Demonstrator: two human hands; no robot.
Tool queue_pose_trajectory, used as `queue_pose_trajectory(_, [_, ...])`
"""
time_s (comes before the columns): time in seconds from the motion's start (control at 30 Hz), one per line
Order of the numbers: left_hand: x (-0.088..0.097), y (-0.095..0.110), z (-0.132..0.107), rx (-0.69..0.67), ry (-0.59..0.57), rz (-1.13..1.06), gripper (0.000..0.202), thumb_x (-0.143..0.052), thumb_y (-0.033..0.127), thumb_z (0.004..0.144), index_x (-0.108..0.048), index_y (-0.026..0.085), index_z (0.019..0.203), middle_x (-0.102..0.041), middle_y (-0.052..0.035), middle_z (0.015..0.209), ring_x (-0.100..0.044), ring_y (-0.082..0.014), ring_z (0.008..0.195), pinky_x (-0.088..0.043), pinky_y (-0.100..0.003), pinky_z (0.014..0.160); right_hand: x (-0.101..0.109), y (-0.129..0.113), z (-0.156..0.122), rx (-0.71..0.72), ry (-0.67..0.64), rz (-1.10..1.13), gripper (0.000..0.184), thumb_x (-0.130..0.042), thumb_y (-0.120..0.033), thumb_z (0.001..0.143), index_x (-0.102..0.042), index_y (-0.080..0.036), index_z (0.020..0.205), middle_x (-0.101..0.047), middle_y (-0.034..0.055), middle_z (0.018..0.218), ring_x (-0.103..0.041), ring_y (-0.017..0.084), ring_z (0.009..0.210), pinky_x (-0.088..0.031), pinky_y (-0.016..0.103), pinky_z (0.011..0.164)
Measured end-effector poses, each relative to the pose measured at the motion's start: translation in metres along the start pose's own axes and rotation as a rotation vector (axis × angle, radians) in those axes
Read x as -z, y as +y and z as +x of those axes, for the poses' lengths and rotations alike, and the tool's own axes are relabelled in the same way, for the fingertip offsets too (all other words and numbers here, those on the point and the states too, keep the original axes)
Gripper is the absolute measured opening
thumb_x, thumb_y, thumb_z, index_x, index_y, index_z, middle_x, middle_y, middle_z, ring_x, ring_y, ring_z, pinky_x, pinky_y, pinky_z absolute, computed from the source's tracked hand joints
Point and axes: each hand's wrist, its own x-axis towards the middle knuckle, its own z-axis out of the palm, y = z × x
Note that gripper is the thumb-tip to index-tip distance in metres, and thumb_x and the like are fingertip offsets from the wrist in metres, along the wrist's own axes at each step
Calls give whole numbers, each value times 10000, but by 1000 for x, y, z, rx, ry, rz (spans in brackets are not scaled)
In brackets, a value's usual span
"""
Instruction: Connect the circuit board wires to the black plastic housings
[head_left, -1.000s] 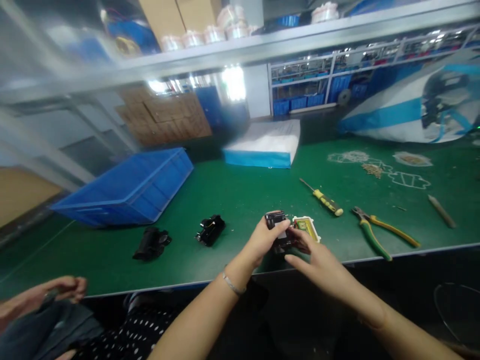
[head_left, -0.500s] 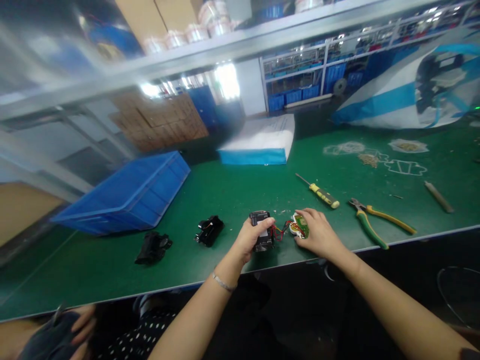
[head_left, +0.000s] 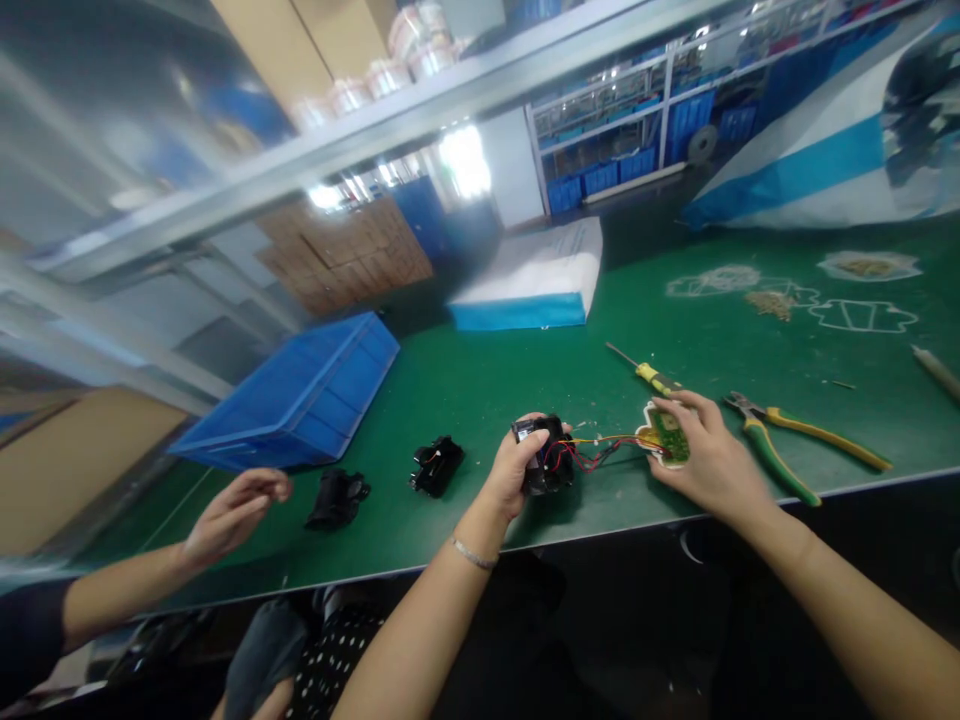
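My left hand [head_left: 512, 470] is wrapped round a small black plastic housing [head_left: 546, 462] held just above the green bench. My right hand [head_left: 709, 455] grips a small green circuit board [head_left: 664, 437] with a white rim. Red and other thin wires [head_left: 600, 452] stretch between the housing and the board, which are held apart. Both hands sit near the front edge of the bench [head_left: 465, 400].
Two more black housings [head_left: 436, 466] [head_left: 335, 498] lie to the left. A yellow-handled screwdriver [head_left: 649, 374] and green-yellow pliers [head_left: 795, 440] lie to the right. A blue crate [head_left: 300, 395] and a white-blue block [head_left: 534, 280] stand behind. A co-worker's hand [head_left: 229, 510] reaches in at left.
My right hand has drawn the circuit board out to the right, away from the housing, pulling the wires taut. A co-worker's hand has risen over the bench at left.
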Motion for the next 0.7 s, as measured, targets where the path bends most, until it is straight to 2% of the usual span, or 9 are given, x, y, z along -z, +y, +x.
queue_pose_trajectory(0.1, [0, -3, 1, -83, 1, 155, 578, -714, 340, 724, -399, 183, 1182, -631, -138, 1154, -632, -230, 983, -504, -360, 845, -6, 3, -1, 36, 24, -27, 640, -594, -342, 766, -406, -220, 1365, -379, 90, 1396, -466, 289, 1208, -432, 408, 1009])
queue_pose_trajectory(0.2, [-3, -5, 2, -156, -3, 369, 585, -728, 262, 700, -383, 182, 1165, -640, -120, 1119, -621, -199, 996, -459, -330, 916, -11, 6, -3, 25, 5, -79, 645, -591, -382, 778, -415, -203, 1373, -406, 98, 1395, -463, 316, 1164, -417, 456, 993])
queue_pose_trajectory(0.3, [-8, -7, 4, -181, 9, 528, 643, -706, 229, 692, -355, 191, 1230, -617, -99, 1124, -619, -177, 958, -457, -311, 914, -15, 9, -3, 12, -1, -119, 653, -585, -414, 779, -430, -182, 1370, -436, 118, 1380, -450, 342, 1131, -396, 495, 978])
queue_pose_trajectory(0.4, [-12, -9, 6, -251, 93, 675, 782, -654, 206, 714, -239, 210, 1377, -578, -85, 1130, -601, -160, 921, -467, -312, 889, -18, 10, -3, 7, -23, -137, 647, -561, -427, 789, -428, -181, 1373, -445, 127, 1380, -446, 357, 1122, -400, 515, 942])
queue_pose_trajectory(0.5, [-12, -12, 9, -321, 208, 836, 818, -581, 194, 774, -126, 226, 1452, -551, -86, 1139, -579, -156, 926, -450, -338, 920, -20, 10, -3, -5, -29, -147, 639, -535, -444, 806, -411, -201, 1384, -437, 121, 1399, -449, 367, 1118, -414, 523, 891])
queue_pose_trajectory(0.6, [-10, -15, 11, -329, 268, 990, 753, -526, 202, 818, -141, 250, 1464, -500, -103, 1241, -570, -182, 991, -441, -376, 952, -21, 9, -3, -6, -25, -164, 599, -504, -482, 828, -438, -215, 1360, -436, 118, 1408, -449, 375, 1114, -414, 528, 857])
queue_pose_trajectory(0.7, [-10, -14, 11, -360, 286, 1146, 659, -496, 223, 845, -230, 289, 1445, -336, -94, 1419, -511, -225, 1155, -409, -403, 1017, -20, 7, -4, -2, -44, -179, 580, -482, -517, 842, -470, -201, 1328, -448, 126, 1398, -448, 372, 1119, -408, 513, 844])
